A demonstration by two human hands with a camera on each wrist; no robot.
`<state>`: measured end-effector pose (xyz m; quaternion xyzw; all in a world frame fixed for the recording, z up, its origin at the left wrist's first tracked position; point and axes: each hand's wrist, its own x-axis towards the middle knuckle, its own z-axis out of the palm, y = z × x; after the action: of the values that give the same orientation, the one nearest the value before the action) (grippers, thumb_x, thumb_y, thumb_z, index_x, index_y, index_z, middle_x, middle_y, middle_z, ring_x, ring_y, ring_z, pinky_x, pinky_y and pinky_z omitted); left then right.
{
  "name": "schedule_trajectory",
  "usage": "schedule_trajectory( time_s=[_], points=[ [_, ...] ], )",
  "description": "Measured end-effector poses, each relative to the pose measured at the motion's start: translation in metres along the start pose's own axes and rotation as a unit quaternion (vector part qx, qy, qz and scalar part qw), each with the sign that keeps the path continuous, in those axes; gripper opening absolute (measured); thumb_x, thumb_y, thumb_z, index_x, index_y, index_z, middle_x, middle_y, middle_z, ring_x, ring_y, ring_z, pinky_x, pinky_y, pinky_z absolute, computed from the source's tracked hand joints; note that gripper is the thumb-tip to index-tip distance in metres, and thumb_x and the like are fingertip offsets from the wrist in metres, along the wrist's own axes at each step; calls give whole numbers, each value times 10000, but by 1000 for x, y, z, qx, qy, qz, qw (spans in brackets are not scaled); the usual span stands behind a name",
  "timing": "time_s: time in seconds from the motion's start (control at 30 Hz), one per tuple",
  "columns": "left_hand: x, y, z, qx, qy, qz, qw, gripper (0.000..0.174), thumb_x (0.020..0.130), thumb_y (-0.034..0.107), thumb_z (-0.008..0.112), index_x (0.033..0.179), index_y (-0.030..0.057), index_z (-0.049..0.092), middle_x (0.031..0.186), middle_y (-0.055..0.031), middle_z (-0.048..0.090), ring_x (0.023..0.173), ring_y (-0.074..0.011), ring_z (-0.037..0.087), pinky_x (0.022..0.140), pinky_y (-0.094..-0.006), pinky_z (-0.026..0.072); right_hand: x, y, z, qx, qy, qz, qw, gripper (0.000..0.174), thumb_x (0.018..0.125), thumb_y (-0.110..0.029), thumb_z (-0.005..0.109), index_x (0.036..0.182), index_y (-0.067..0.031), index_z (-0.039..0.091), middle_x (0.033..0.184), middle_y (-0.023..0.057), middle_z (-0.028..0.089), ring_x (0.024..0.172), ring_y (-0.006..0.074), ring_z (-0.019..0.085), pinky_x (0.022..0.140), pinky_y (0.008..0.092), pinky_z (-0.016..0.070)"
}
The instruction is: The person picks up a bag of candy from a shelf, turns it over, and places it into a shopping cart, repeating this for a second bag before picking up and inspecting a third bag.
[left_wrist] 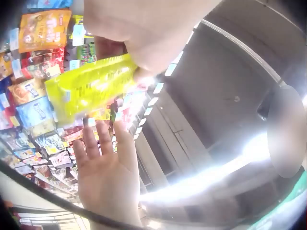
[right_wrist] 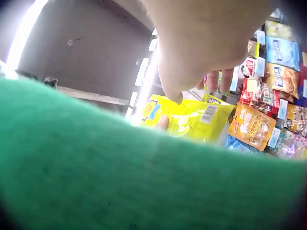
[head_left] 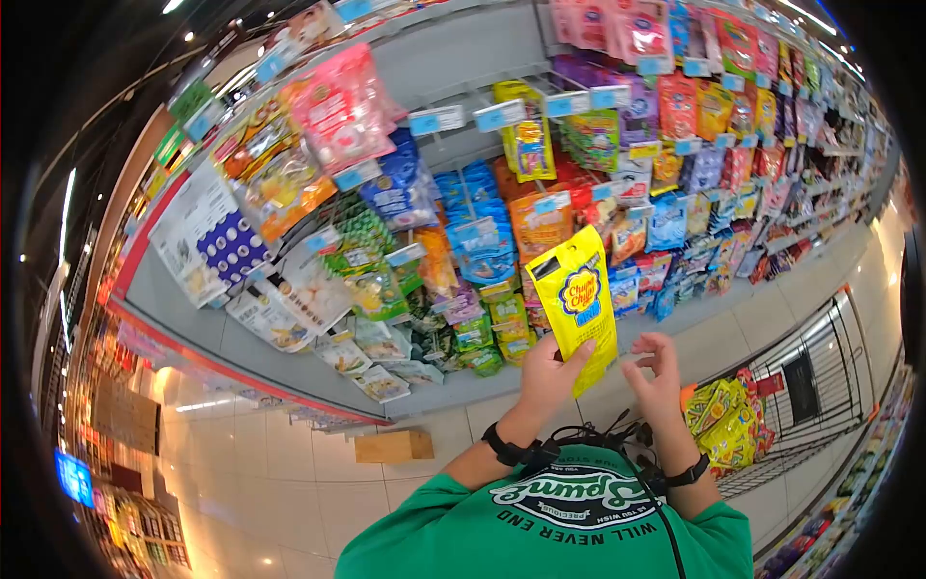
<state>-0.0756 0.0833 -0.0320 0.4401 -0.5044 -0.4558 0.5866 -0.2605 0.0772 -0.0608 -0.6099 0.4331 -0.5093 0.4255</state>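
My left hand (head_left: 550, 374) grips a yellow Chupa Chups candy bag (head_left: 569, 299) by its lower left edge, thumb across the printed side. The bag stands tilted in front of the candy shelf. Just right of it my right hand (head_left: 658, 381) is raised, holding nothing, its fingers loosely bent. In the left wrist view the right palm (left_wrist: 109, 177) shows with fingers spread below the yellow bag (left_wrist: 91, 86). In the right wrist view the right hand (right_wrist: 206, 43) overlaps the bag (right_wrist: 192, 117), and a green sleeve covers the lower half.
Hanging candy bags fill the shelf, among them a pink bag (head_left: 338, 106), blue bags (head_left: 475, 227) and another yellow bag (head_left: 529, 135) on a hook. At the right stands a wire shopping cart (head_left: 837, 338) with several yellow bags (head_left: 723, 420) inside. A wooden block (head_left: 394, 447) lies on the floor.
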Motion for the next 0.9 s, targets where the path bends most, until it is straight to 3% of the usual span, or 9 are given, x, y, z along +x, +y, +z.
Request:
schedule_trajectory(
  time_s=[0.1,0.17,0.23,0.33,0.4,0.57,0.63,0.77,0.9],
  points=[
    [-3,13,-16,2,17,9,1000,282,873,130,640,1109,-21,603,1079,-85,647,956,-151,613,806,-284,501,3,-39,43,-82,-78,-87,990,676,711,-61,719,1302,-59,390,1227,138,474,1159,231,478,857,342,462],
    [-8,28,-20,23,-3,72,997,273,879,142,627,1104,-10,607,1123,-97,619,954,-157,609,791,-283,498,1,-35,70,66,-94,-71,991,732,682,-64,742,1316,-36,376,1295,145,433,1221,235,428,894,371,452],
    [-12,32,-27,44,-27,131,990,264,885,154,614,1099,0,611,1168,-109,592,953,-164,604,776,-282,496,7,-21,81,112,-68,-63,989,605,755,-81,707,1283,-11,419,1262,125,489,1164,205,486,896,356,455],
    [-20,32,-51,83,-98,138,982,251,863,107,621,1085,-10,602,1232,-130,548,1026,-169,570,764,-263,506,9,-21,86,309,-30,116,944,266,905,-106,570,1154,-13,547,1058,49,629,938,125,597,842,275,470],
    [-19,33,-69,151,-11,196,969,261,859,103,622,1091,-9,584,1161,-111,571,960,-156,578,744,-242,499,5,-19,92,299,-60,119,945,253,902,-110,577,1136,-15,561,1050,47,633,935,120,596,828,273,474],
    [-6,32,-98,161,64,110,979,288,876,98,614,1129,-15,538,1052,-91,596,904,-113,571,715,-218,485,-5,-21,105,259,-177,148,938,227,906,-127,585,1110,-27,585,1031,21,640,915,98,586,801,266,475],
    [3,32,-103,-20,-19,9,1000,286,885,155,623,1105,-16,557,911,-51,607,749,-92,570,664,-222,468,-5,-25,107,250,-207,150,934,232,909,-133,583,1116,-28,581,1035,15,638,910,94,582,800,263,471],
    [19,40,-104,-35,-57,-32,997,239,910,104,592,1101,-34,557,1001,-66,637,878,-83,592,785,-229,480,5,-31,105,260,-240,158,922,241,921,-152,574,1131,-34,573,1055,5,630,922,85,569,820,264,458],
    [44,32,-90,-82,-23,26,996,240,915,141,596,1062,-47,570,966,-67,647,839,-68,589,735,-223,479,29,-17,91,221,-255,174,925,234,929,-196,570,1106,-44,580,985,12,648,835,85,600,733,244,485]
  ],
)
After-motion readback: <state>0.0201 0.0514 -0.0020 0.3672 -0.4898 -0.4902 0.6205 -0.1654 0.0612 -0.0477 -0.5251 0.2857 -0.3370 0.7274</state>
